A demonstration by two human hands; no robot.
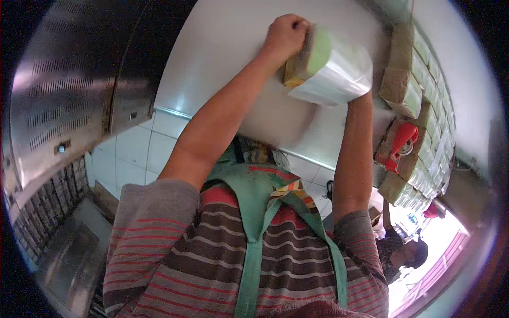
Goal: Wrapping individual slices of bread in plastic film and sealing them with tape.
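Observation:
A package in glossy white wrap, with a pale green face and a yellowish lower edge, is over the pale tabletop. At its upper left, my left hand has its fingers curled closed against it; what they grip is unclear. My right hand is at the package's lower right, with its fingers hidden behind the wrap. Right of that forearm lies a red and brown object with a pale ring, possibly a tape dispenser.
Stacked wrapped bundles line the table's right side, beside a white wall. A perforated steel cabinet stands at the left, above a tiled floor. Another person is at the lower right, near a bright opening.

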